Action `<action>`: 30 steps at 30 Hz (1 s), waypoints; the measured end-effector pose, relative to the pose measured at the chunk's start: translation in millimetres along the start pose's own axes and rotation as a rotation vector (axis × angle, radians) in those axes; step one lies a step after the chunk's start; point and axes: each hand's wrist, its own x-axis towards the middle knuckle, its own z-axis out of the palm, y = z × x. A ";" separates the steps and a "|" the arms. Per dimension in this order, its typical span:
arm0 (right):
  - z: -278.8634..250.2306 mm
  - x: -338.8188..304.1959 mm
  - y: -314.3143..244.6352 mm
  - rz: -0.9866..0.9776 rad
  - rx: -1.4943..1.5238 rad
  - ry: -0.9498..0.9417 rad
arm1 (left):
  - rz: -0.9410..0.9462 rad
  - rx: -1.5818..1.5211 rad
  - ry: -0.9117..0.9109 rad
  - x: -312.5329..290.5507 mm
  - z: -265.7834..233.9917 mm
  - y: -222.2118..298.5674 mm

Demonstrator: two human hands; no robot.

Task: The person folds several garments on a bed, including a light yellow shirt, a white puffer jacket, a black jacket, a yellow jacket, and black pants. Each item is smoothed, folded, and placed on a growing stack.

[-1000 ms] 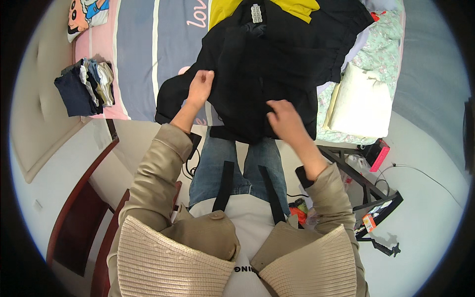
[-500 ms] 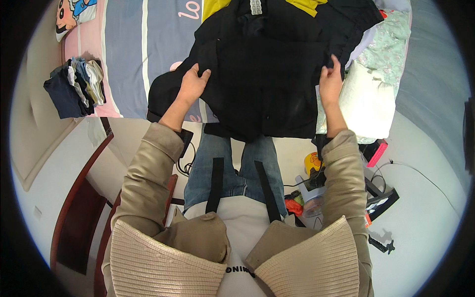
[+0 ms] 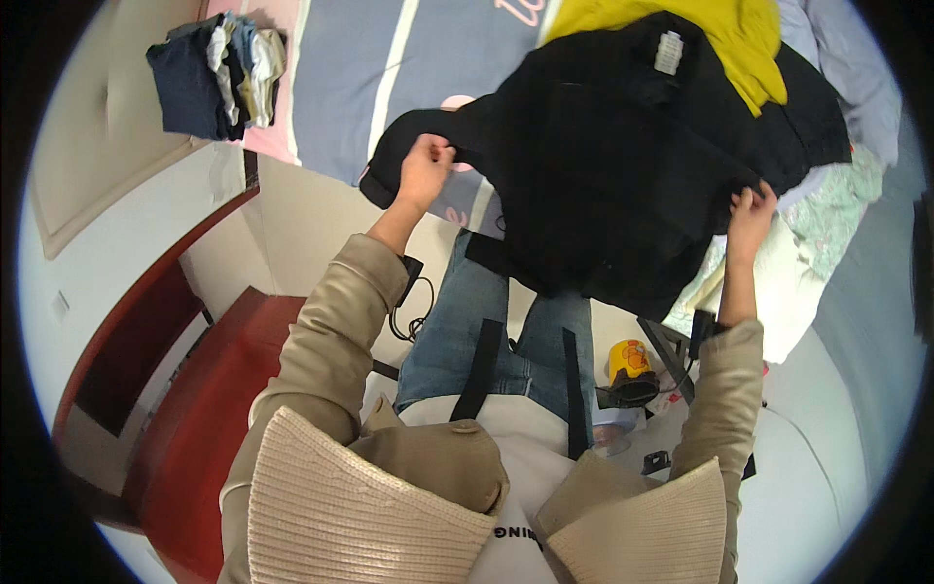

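Observation:
A black collared top (image 3: pixel 603 165) lies spread over the bed's near edge, its pale neck label (image 3: pixel 668 54) at the far side. Its hem hangs over the edge above my knees. My left hand (image 3: pixel 424 173) is closed with its fingertips pinching the sleeve on the left, whose end lies folded on the sheet. At the opposite side, my right hand (image 3: pixel 751 219) has its fingers bent round the black cloth near the other sleeve. A yellow garment (image 3: pixel 725 44) lies beyond the collar, partly under the black top.
Folded clothes (image 3: pixel 219 78) stand in a row at the bed's left edge. White cloth (image 3: pixel 778 292) and a pale green floral cloth (image 3: pixel 842 214) lie at the right. Below are a yellow cup-like container (image 3: pixel 628 358), a dark cable (image 3: pixel 413 311) and a red wooden piece of furniture (image 3: pixel 219 419).
My view has turned, so the bed appears tilted. Both hands have closed on the black top, which now lies flatter, its collar and the yellow garment more in view.

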 end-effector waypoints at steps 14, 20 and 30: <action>55.7 -143.6 -21.5 0.110 -0.066 -0.428 | -0.768 -1.137 -0.010 -3.1 -54.0 -155.3; 86.9 -152.1 -61.7 0.097 -0.003 -0.569 | -0.464 -1.193 -0.073 -14.9 -118.8 -124.6; 115.9 -177.0 -132.8 0.085 0.035 -0.752 | -0.126 -0.165 0.166 -60.0 -212.1 -38.9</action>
